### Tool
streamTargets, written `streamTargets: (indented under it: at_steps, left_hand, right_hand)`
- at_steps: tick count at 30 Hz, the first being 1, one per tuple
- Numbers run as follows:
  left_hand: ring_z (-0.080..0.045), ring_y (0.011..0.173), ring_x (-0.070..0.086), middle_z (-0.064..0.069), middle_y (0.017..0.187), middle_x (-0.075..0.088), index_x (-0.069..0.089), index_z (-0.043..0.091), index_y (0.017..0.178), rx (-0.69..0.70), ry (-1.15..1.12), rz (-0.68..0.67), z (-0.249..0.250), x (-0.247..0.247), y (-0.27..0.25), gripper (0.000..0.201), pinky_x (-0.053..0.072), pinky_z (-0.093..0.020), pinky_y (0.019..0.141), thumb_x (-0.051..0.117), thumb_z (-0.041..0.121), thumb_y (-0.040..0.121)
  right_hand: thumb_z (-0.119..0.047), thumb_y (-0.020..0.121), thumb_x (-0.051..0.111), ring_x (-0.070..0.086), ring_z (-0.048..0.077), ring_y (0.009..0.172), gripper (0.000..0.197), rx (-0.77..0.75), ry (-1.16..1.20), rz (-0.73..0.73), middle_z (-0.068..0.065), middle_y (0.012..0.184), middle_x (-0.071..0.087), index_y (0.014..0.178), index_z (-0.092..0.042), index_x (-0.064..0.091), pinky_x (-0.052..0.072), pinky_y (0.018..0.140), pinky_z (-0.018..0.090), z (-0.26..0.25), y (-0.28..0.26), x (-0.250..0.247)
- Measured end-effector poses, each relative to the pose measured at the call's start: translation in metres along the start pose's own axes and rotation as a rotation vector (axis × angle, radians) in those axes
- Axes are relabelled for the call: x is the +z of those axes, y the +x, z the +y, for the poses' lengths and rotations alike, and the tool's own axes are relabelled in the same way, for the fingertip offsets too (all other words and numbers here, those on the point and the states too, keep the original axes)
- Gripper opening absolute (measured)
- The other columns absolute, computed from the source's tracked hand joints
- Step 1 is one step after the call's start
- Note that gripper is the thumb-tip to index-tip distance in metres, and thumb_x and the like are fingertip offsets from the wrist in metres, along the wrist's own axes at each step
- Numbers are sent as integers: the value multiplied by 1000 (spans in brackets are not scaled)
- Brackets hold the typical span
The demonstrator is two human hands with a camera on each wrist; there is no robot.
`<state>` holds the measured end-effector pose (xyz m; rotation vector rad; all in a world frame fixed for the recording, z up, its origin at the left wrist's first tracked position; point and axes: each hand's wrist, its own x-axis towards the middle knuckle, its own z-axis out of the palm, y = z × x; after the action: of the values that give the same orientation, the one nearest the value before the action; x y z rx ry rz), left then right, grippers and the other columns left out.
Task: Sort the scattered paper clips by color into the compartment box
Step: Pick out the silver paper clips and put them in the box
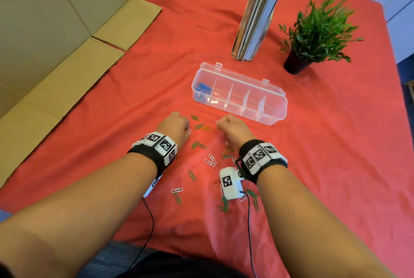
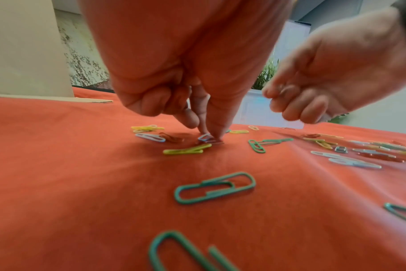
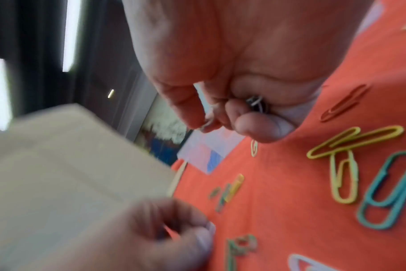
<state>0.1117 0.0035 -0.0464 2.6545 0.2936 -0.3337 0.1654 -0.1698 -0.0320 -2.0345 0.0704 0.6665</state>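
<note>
Left grip (image 2: 195, 102) pinches a white clip (image 2: 206, 137) lying on the red-clothed surface (image 1: 313, 165); right grip (image 1: 235, 131) curls round white clips (image 3: 255, 102), near the compartment box (image 1: 275, 111)

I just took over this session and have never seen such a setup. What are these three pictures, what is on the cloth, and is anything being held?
There is no machine here: a person works with bare hands, wearing camera bands on both wrists. The wide picture comes from a head camera; the other two look along each hand.

On the red cloth lie scattered green, yellow, white and red paper clips. Beyond them stands the clear compartment box, lid open, with blue paper clips in its leftmost compartment; the others look empty. Books, a potted plant and cardboard stand around.

The left hand pinches a white paper clip lying on the cloth. The right hand holds white paper clips in curled fingers.
</note>
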Motion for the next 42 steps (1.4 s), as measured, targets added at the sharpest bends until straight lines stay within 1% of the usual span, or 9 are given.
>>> streamTargets:
  at_steps: [3, 8, 13, 17, 20, 26, 30, 35, 42]
  left_hand:
    - [-36, 103, 59, -16, 111, 53, 64, 10, 101, -38, 38, -28, 6, 3, 5, 20, 47, -40, 85, 55, 20, 86]
    - [-38, 101, 58, -21, 110, 59, 58, 4, 103, -20, -24, -2, 15, 3, 0, 21, 45, -41, 85, 46, 14, 89]
    - [-30, 101, 62, -17, 111, 65, 61, 11, 109, -83, -330, -146, 36, -3, -19, 26, 45, -32, 85, 42, 8, 91]
    - [-9, 44, 48, -6, 69, 52, 53, 15, 72, -326, -839, -335, 51, 4, -34, 29, 34, -12, 36, 35, -1, 88]
    - [-9, 45, 41, -1, 61, 45, 53, 16, 72, -436, -1032, -388, 57, 9, -43, 26, 32, -13, 40, 38, 4, 89]
    - [-15, 75, 54, 2, 81, 54, 70, 18, 98, 130, -221, -223, 54, 22, -46, 17, 44, -25, 73, 62, 24, 84]
    - [-24, 97, 57, -1, 94, 40, 65, 22, 115, 285, 13, -177, 50, 32, -50, 32, 41, -29, 89, 64, 20, 83]
    - [-30, 93, 58, -1, 90, 43, 68, 10, 91, 312, 10, -158, 47, 39, -49, 12, 45, -32, 83, 62, 17, 84]
    - [-28, 102, 59, -9, 106, 65, 61, 14, 105, 193, -85, -245, 60, 35, -46, 19, 44, -32, 88, 49, 17, 91]
  right_hand:
    - [-15, 78, 45, 33, 11, 40, 14, 163, 722, -103, -1, 57, 36, 65, -18, 47, 31, 43, 19, 4, -22, -23]
    - [-16, 86, 40, 44, 12, 45, 24, 227, 925, -84, 0, 56, 52, 63, -14, 48, 45, 43, 21, 29, -43, -51]
    - [-17, 86, 51, 43, 9, 37, 14, 224, 173, 93, 2, 62, 48, 74, -17, 58, 34, 35, 15, 59, -50, -50]
    - [-26, 88, 49, 64, 30, 94, 22, 83, -580, 130, 14, 100, 69, 94, -12, 63, 49, 79, 32, 68, -61, -37]
    - [-23, 87, 50, 61, 33, 105, 24, -54, -792, 152, 17, 111, 65, 105, -8, 56, 48, 84, 37, 69, -67, -25]
    - [-14, 85, 44, 60, 34, 107, 29, -97, -901, 100, 17, 115, 61, 113, -7, 50, 50, 87, 40, 74, -64, -11]
    - [-21, 86, 45, 59, 24, 82, 13, 40, -446, 59, 5, 87, 64, 87, -17, 58, 43, 70, 28, 72, -61, -22]
    - [-13, 69, 44, 33, 11, 39, 6, 125, 911, -59, -3, 49, 40, 64, -15, 45, 32, 43, 18, 73, -84, -55]
    - [-19, 82, 46, 51, 13, 43, 16, 203, 1257, 112, 0, 53, 53, 68, -13, 53, 42, 41, 16, 96, -86, -101]
